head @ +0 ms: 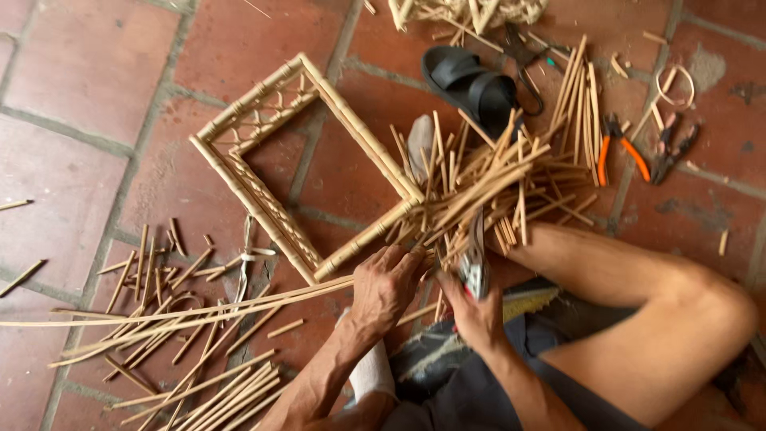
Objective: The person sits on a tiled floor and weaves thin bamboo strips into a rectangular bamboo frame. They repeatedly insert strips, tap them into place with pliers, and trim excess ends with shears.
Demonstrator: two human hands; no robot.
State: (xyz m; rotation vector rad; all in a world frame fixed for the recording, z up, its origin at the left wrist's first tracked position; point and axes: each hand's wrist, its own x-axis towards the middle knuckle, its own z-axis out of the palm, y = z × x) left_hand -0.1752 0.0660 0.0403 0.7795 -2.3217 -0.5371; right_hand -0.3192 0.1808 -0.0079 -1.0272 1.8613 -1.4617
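A person sits on a red brick floor (88,72), with a bare knee at the right of the frame and dark shorts at the bottom.

The left hand (385,287), just below the centre, is closed around long thin bamboo strips (183,313) that run from the palm far out to the left edge. The hand lies against the lower corner of a square bamboo frame (299,160), which lies flat on the bricks in the upper middle, its woven lattice side toward the left.

The right hand (477,315), just to the right of the left one, grips a pair of cutters (475,259) with grey metal blades pointing upward into a pile of short bamboo sticks (495,179). That pile spreads across the centre right, touching the frame's right corner.

A black sandal (471,80) lies at the top centre, beside the pile. Orange-handled pliers (618,148) sit at the upper right, with a darker pair of pliers (674,148) just beside them and a small coil of cane (677,86) above. Part of another woven piece (467,12) shows at the top edge.

More cut sticks (171,267) and longer bundled strips (231,391) are scattered at the lower left, below the frame.
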